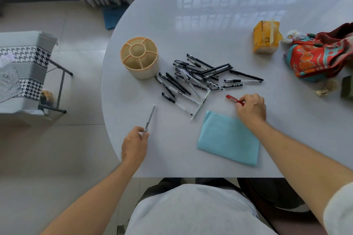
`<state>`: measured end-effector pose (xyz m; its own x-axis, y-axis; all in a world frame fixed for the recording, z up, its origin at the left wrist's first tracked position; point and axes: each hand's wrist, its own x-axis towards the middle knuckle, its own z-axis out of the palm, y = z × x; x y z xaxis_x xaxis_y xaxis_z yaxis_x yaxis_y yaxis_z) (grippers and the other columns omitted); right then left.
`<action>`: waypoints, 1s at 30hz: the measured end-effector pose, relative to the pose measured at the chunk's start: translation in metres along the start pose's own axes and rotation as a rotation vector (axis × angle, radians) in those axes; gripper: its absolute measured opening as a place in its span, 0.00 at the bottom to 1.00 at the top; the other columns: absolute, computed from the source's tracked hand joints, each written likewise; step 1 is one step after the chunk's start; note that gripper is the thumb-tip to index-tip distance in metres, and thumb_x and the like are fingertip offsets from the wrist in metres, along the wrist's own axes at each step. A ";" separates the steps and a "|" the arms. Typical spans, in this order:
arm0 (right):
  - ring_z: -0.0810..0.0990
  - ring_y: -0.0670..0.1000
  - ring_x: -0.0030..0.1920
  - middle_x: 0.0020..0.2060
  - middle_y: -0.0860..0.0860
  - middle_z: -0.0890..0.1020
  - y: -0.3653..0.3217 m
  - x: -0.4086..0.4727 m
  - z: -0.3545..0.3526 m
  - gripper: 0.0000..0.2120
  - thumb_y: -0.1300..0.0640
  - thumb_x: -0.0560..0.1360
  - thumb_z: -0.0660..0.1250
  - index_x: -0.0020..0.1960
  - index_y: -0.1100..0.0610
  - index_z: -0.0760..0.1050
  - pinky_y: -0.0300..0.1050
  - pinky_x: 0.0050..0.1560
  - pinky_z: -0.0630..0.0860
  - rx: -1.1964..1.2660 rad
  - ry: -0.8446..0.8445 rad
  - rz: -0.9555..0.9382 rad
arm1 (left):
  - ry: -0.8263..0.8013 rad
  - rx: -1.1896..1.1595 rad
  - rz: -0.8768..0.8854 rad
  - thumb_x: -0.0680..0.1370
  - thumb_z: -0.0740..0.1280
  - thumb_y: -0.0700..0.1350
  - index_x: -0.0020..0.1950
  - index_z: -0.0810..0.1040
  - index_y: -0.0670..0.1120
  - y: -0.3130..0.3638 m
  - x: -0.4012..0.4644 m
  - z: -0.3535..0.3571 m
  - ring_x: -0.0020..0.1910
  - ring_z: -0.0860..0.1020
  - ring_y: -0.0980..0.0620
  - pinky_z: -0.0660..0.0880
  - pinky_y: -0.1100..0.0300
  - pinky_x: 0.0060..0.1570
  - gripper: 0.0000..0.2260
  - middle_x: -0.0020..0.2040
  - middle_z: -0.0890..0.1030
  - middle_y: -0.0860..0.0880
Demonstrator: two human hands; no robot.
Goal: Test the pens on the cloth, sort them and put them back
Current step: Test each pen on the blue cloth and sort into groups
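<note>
on the white table [191,25] a flat blue cloth [229,139] lay near the person, soft and likely to ruck under a dragged nib, with the empty beige pen holder [140,57] beyond it beside a loose heap of pens [198,76]. the right hand [251,108] curled round a red pen [232,99] just past the cloth's far edge, and the left hand [134,145] pinched a slim clear pen [150,119] by its lower end. both looked light, stiff and slick, best gripped mid-barrel.
</note>
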<state>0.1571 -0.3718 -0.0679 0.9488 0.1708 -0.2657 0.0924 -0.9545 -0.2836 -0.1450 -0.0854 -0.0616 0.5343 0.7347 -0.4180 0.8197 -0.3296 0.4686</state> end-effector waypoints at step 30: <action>0.79 0.55 0.31 0.35 0.60 0.84 -0.016 -0.144 -0.002 0.09 0.57 0.77 0.69 0.43 0.60 0.85 0.47 0.33 0.79 1.255 -0.352 0.183 | -0.454 0.271 0.868 0.81 0.64 0.50 0.52 0.79 0.48 0.123 -0.028 0.053 0.43 0.77 0.46 0.70 0.54 0.41 0.08 0.43 0.80 0.50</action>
<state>0.0198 -0.3812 -0.0236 0.7709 0.3007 -0.5615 -0.5508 -0.1278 -0.8248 -0.0482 -0.1777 -0.0331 0.9489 -0.0988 -0.2998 0.1000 -0.8068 0.5822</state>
